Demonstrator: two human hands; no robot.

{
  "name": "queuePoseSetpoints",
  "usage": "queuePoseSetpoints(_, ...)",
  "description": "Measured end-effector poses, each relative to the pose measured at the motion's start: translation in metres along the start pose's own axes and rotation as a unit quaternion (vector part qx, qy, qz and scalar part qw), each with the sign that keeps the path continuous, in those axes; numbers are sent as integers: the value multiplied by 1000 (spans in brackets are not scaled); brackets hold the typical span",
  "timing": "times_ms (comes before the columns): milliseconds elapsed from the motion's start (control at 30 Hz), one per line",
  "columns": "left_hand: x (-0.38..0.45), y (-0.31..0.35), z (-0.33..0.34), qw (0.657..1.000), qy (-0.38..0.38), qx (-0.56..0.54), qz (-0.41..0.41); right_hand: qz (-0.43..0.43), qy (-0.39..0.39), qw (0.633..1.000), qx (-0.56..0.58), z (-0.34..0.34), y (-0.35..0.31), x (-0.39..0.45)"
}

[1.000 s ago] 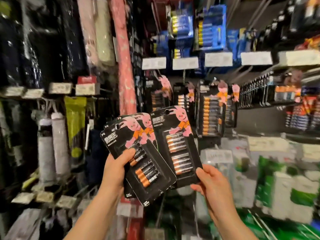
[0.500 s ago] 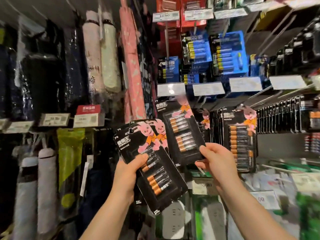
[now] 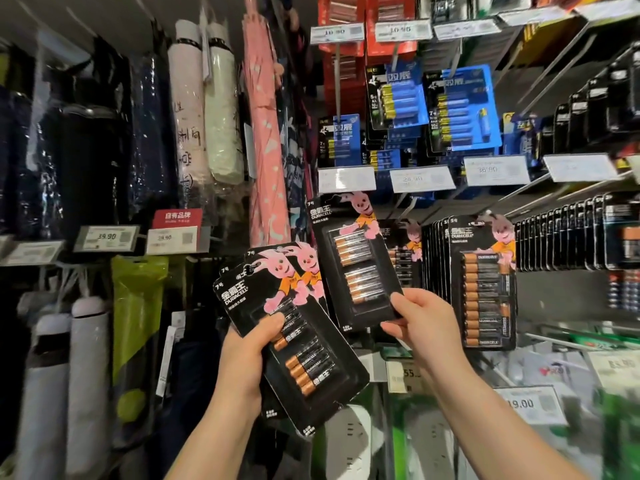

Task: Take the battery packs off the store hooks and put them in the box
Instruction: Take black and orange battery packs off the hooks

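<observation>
My left hand (image 3: pixel 247 355) grips a fanned stack of black battery packs (image 3: pixel 304 348) with pink rabbits printed on them, thumb across the front one. My right hand (image 3: pixel 424 323) pinches the lower right corner of a single black battery pack (image 3: pixel 353 258), held upright in front of the hooks. More black packs of the same brand (image 3: pixel 483 285) hang on hooks just right of that hand, with a smaller row (image 3: pixel 405 251) behind the held pack. No box is in view.
Blue battery packs (image 3: pixel 462 109) and red ones (image 3: pixel 341 15) hang on the upper hooks above white price tags (image 3: pixel 422 178). A long row of black packs (image 3: pixel 571 233) runs off to the right. Folded umbrellas (image 3: pixel 188 109) hang on the left rack.
The view has tilted upward to the hooks. My right hand has lifted its single pack up and away from the left stack, toward the hanging packs. My left hand keeps its stack.
</observation>
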State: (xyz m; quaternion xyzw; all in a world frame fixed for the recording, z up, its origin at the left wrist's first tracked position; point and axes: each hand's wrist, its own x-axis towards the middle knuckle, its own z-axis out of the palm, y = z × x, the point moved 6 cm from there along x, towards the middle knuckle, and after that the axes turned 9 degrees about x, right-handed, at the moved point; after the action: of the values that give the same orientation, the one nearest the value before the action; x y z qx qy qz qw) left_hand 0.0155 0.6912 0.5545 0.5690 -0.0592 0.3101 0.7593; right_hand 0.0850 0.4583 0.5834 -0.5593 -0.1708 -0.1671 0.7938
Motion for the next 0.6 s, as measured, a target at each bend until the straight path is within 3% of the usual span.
queuePoseSetpoints(400,-9,1,-7,1000,-4,-26,-2,43,20,998,38,7,16,-4)
queuePoseSetpoints(600,-10,3,2,1000,-16,-26,-1,97,-11,995,35,12,20,-5)
